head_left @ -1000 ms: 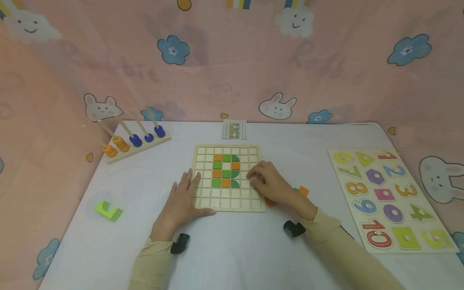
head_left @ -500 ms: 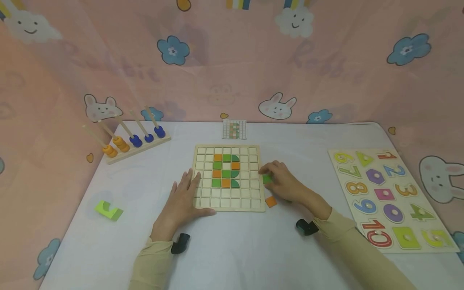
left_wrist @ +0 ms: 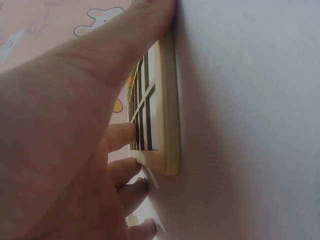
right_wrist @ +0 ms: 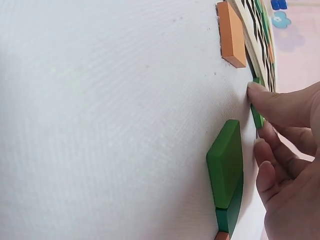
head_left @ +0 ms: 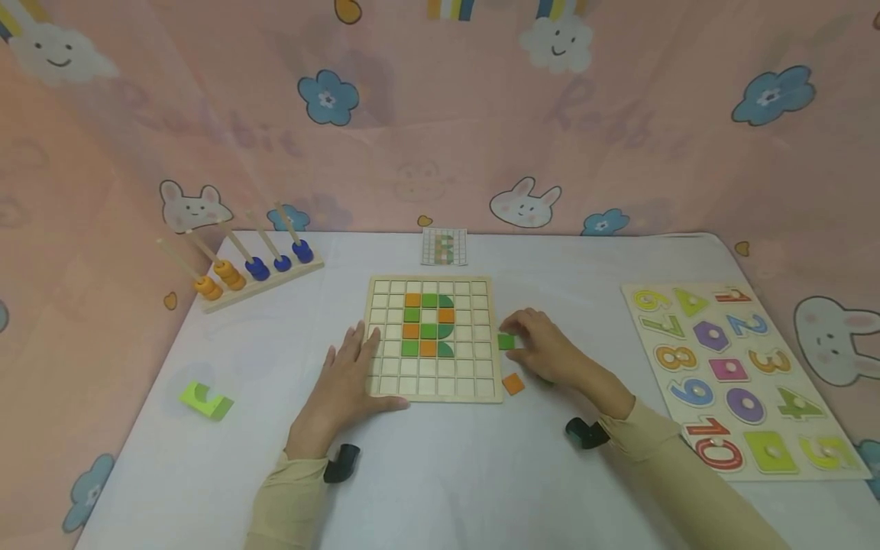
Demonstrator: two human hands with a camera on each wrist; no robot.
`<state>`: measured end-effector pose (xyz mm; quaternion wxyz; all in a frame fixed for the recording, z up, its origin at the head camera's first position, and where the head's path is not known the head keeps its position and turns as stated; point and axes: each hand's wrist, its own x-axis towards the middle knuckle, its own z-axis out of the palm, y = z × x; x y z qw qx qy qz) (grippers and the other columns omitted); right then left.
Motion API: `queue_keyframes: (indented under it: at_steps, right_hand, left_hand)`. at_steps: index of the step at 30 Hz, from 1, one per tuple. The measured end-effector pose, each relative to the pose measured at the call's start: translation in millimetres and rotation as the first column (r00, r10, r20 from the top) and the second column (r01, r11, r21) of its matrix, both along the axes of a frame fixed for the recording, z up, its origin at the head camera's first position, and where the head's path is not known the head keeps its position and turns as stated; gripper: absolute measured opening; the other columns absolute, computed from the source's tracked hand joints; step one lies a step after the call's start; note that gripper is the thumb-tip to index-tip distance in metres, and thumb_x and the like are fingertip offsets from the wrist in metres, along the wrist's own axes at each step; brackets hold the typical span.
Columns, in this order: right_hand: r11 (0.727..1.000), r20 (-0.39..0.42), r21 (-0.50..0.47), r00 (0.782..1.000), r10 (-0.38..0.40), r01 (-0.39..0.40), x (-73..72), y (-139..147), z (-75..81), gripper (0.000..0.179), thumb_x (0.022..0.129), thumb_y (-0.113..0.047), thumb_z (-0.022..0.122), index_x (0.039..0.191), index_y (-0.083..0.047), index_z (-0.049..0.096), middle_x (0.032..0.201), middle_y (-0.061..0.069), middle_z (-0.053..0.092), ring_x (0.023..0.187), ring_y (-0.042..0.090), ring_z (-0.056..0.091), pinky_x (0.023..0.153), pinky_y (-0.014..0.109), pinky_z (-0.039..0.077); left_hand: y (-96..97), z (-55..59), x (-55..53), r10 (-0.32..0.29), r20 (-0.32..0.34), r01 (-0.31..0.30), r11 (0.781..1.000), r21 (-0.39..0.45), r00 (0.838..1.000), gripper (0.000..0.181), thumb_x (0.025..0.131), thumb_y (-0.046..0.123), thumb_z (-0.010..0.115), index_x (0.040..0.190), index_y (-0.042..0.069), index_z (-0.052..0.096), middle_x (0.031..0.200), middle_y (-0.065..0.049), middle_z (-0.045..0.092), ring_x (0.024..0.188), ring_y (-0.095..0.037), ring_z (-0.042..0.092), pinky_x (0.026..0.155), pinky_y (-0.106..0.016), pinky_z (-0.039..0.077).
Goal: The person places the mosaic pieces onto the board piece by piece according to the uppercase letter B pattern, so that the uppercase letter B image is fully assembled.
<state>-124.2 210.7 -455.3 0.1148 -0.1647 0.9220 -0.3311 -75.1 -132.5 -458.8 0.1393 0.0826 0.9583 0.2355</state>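
On the wooden grid board (head_left: 467, 388), orange and green tiles form a pattern in the middle columns. My left hand (head_left: 347, 374) lies spread at the board's left side, its thumb along the front edge; the left wrist view shows fingertips at the frame. Just off the right edge, my right hand (head_left: 546, 351) pinches a green square tile (head_left: 506, 341) between thumb and fingers. In the right wrist view, the thumb lies against this green tile (right_wrist: 256, 112). An orange tile (head_left: 512, 383) rests on the table nearby. More green tiles (right_wrist: 225, 165) lie under the right hand.
A pattern card (head_left: 444, 246) lies behind the board. At the back left stands a bead-and-peg counter (head_left: 264, 284), with a light-green notched block (head_left: 206, 400) farther forward. A wooden number-and-shape puzzle (head_left: 739, 382) lies on the right. A patterned pink cloth rises behind the table.
My right hand has moved right, from over the board's right columns to the green square tile beside it. The loose orange tile now shows fully. My left hand has stayed in place.
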Motion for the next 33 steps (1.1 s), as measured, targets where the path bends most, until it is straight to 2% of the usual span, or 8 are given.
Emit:
queue_keyframes:
  at_steps: [5,10,16,29,33]
  right_hand:
    - [1.0,0.016,0.002,1.0,-0.014,0.014,0.6,1.8,1.8,0.029,0.092,0.0,0.078,0.12,0.0,0.067,0.118,0.015,0.065,0.116,0.033,0.057,0.106,0.054,0.049]
    - [1.0,0.02,0.007,1.0,-0.009,0.009,0.3,2.1,4.0,0.027,0.091,0.0,0.079,0.116,-0.001,0.067,0.118,0.016,0.066,0.116,0.034,0.057,0.106,0.054,0.051]
    - [1.0,0.01,-0.005,1.0,-0.012,0.012,-1.2,3.4,4.0,0.027,0.09,0.003,0.078,0.115,0.0,0.067,0.116,0.016,0.069,0.115,0.033,0.062,0.106,0.054,0.053]
    - [1.0,0.006,0.01,1.0,-0.019,0.018,0.6,4.5,4.1,0.028,0.092,-0.002,0.079,0.117,0.001,0.068,0.111,0.014,0.067,0.107,0.029,0.06,0.1,0.049,0.053]
    - [0.999,-0.04,-0.009,0.998,-0.045,0.045,2.2,3.3,7.5,0.028,0.092,-0.003,0.079,0.117,0.001,0.068,0.11,0.014,0.067,0.105,0.03,0.06,0.094,0.047,0.053]
  left_hand:
    - [-0.3,0.2,0.4,-0.004,-0.006,0.004,1.0,-0.005,1.0,0.128,0.077,0.056,0.092,0.17,0.006,0.019,0.179,-0.019,0.006,0.167,-0.039,0.006,0.134,-0.061,0.01]
    - [0.1,2.0,1.1,-0.005,-0.005,0.005,1.0,-0.003,1.0,0.128,0.077,0.056,0.092,0.17,0.006,0.019,0.179,-0.019,0.005,0.167,-0.039,0.006,0.134,-0.061,0.009]
    - [-0.4,2.9,0.9,-0.002,-0.002,0.002,1.0,0.002,1.0,0.128,0.077,0.055,0.092,0.17,0.006,0.019,0.179,-0.019,0.005,0.167,-0.039,0.005,0.134,-0.061,0.009]
    - [0.2,3.2,0.3,-0.007,-0.005,0.007,1.0,-0.005,1.0,0.128,0.076,0.056,0.092,0.17,0.006,0.02,0.179,-0.02,0.006,0.166,-0.04,0.006,0.133,-0.063,0.01]
    - [-0.1,2.7,0.6,-0.007,-0.006,0.007,1.0,-0.006,1.0,0.127,0.077,0.056,0.092,0.17,0.006,0.02,0.179,-0.02,0.006,0.166,-0.04,0.007,0.133,-0.063,0.01]
